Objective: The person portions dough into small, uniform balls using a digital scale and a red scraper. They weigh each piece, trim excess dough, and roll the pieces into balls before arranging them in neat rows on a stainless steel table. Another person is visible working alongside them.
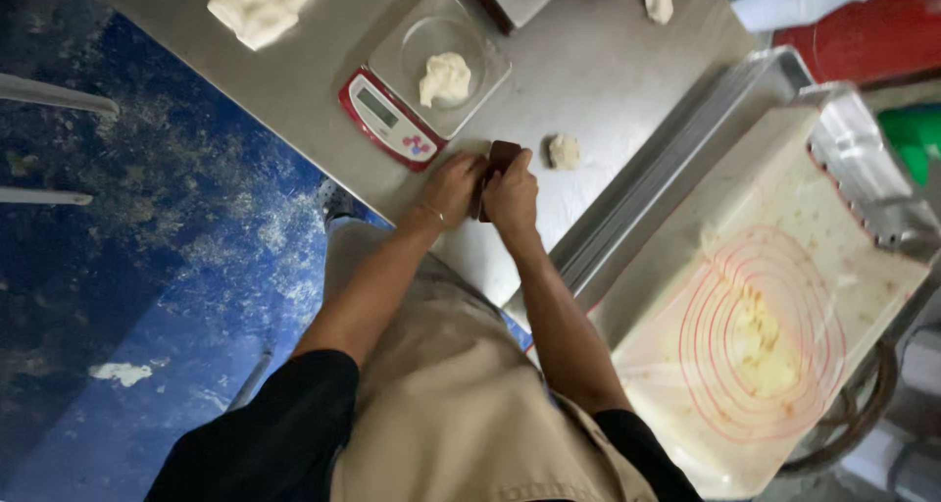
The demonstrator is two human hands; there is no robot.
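Scraper (pixel 502 159), dark brown, upright on steel table (pixel 608 51), gripped between both hands. Left hand (pixel 451 188) and right hand (pixel 512 196) fingers curled tight around it. Dough ball (pixel 564 151) just beside; scale (pixel 421 80) holds dough piece (pixel 445 76). Blue floor (pixel 147 267) flour-dusted. Forearms converge forward.
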